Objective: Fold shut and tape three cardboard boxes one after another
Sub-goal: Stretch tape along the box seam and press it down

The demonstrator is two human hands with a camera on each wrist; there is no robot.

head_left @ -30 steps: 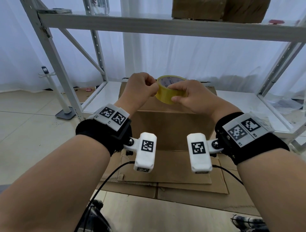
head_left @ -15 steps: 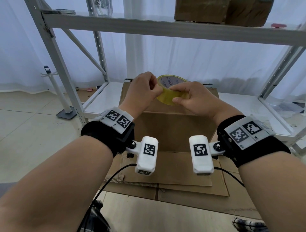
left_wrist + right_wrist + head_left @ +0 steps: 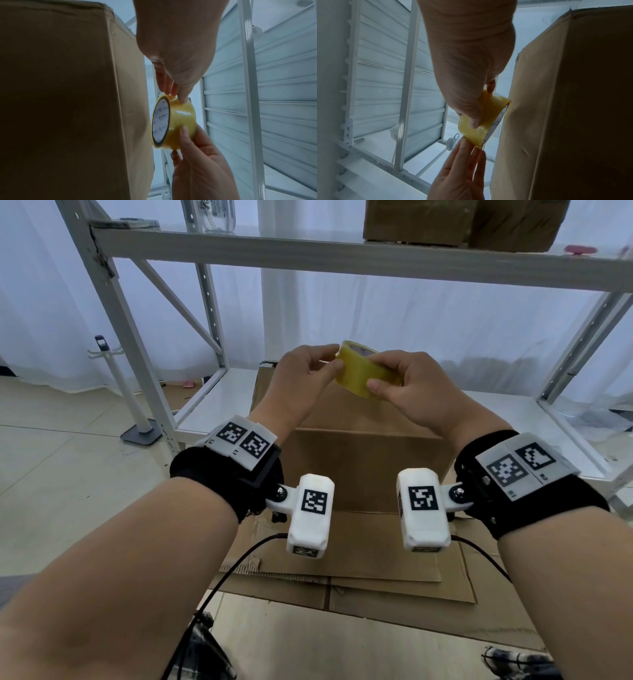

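Note:
A yellow tape roll [image 3: 359,371] is held in the air above a brown cardboard box [image 3: 363,450] that stands on the floor in front of me. My right hand [image 3: 376,371] grips the roll, thumb on its outer face and fingers over the far side. My left hand [image 3: 334,359] pinches the roll's left edge between thumb and fingers. In the left wrist view my thumb tip presses the tape roll [image 3: 181,119] beside the box [image 3: 68,94]. The right wrist view shows the tape roll [image 3: 488,116] with the left hand's fingers [image 3: 465,148] touching its lower edge.
Flattened cardboard sheets [image 3: 342,573] lie on the floor under the box. A white metal shelving rack [image 3: 308,248] stands behind, with two more cardboard boxes [image 3: 455,220] on its upper shelf. A small white stand [image 3: 137,419] is on the tiled floor to the left.
Both hands stay on the tape roll above the box. The roll has risen slightly and been turned a little between the fingers.

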